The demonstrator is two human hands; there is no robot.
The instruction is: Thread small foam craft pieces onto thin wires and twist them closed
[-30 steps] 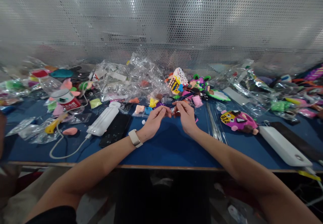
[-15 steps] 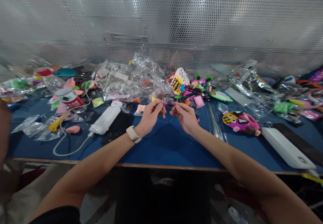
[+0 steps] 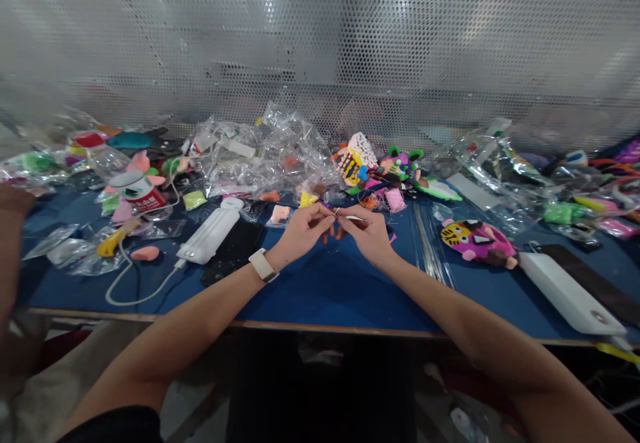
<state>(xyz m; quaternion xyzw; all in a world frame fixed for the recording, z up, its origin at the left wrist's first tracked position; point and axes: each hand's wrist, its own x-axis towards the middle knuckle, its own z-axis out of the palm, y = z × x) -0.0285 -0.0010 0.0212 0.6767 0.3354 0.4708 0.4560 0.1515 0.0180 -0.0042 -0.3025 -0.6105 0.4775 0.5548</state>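
Observation:
Above the blue table, my left hand (image 3: 300,235) and my right hand (image 3: 367,235) meet, thumbs and index fingers pinched close together. A pale sliver shows between the fingertips, and a bit of purple peeks out behind them. Below the pinch hangs a faint thin loop (image 3: 333,250), like thread. What each hand grips is too small and too covered to name. Just beyond the fingers lie a yellow piece of clay (image 3: 308,199) and a pink packet of clay (image 3: 395,200).
Clear plastic bags (image 3: 280,146) and clay figures (image 3: 356,163) line the perforated metal screen. White power banks (image 3: 210,233) lie at left and right. A pink and yellow clay mask (image 3: 477,242), clear strips (image 3: 427,250) and a red-white can (image 3: 136,191) stand around. Another person's arm (image 3: 13,243) reaches in left.
Both hands have come together, closing the small gap between their fingertips. The purple sliver between them is now mostly hidden. At far left, the other person's arm has shifted inward.

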